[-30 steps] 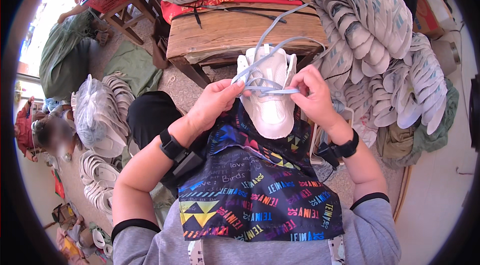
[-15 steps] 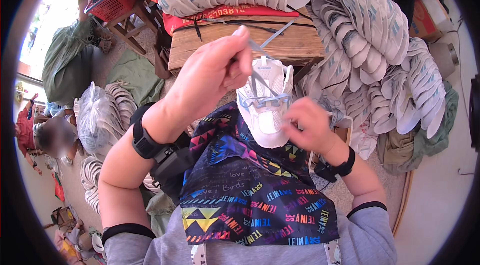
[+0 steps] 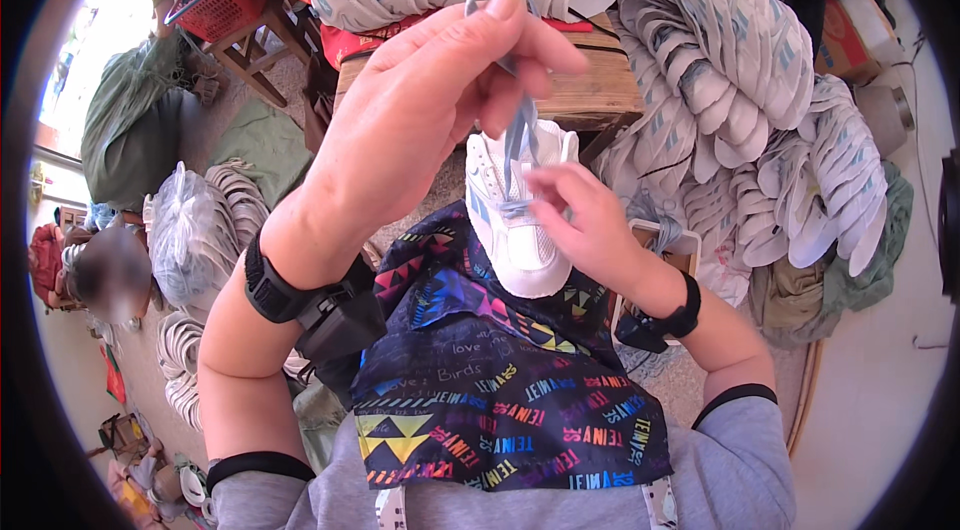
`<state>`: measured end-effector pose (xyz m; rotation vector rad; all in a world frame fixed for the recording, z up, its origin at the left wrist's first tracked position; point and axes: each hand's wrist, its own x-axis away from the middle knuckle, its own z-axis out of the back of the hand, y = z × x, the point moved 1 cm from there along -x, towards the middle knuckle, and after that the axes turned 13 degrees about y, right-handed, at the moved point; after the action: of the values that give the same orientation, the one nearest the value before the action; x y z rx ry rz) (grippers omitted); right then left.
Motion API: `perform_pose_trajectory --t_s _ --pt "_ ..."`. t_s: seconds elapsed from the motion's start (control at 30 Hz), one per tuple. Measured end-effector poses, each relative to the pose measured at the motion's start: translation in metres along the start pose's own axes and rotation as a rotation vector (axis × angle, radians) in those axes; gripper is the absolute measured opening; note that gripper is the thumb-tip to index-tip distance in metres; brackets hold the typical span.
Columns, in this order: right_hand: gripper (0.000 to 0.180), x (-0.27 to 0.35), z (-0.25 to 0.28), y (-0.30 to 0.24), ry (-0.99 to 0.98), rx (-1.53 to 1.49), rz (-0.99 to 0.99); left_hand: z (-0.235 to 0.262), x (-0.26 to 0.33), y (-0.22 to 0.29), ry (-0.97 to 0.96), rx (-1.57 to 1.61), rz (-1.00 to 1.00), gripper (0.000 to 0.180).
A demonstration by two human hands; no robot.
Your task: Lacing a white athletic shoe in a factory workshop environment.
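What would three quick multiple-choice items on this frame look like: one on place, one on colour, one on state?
1. Where does the white shoe rest?
A. On the wooden bench
B. On the patterned cloth over the person's lap
C. On the floor

2. What colour is the lace?
A. Red
B. Black
C. Pale blue-grey

3. What is the left hand doing?
A. Lying flat on the cloth
B. Raised, pinching the lace and pulling it up taut
C. Gripping the red basket

Answers:
1 B, the shoe sits on the patterned cloth, in front of the wooden bench.
2 C, the strand reads pale blue-grey against the white upper.
3 B, the lace loops over its fingers and runs straight down to the shoe, where the right hand steadies the eyelets.
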<state>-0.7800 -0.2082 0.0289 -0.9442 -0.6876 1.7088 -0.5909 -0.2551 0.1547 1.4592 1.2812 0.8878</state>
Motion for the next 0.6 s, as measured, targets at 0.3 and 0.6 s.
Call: perform_pose_trajectory --t_s 0.3,0.6 --pt "0.018 -0.064 0.050 0.006 -0.075 -0.960 -0.362 0.143 -0.001 -0.041 0.351 0.640 0.274 0.023" --pt "0.014 -0.032 0.091 0.052 0.049 -1.113 -0.589 0.290 0.068 -0.069 0.476 0.843 0.414 0.021"
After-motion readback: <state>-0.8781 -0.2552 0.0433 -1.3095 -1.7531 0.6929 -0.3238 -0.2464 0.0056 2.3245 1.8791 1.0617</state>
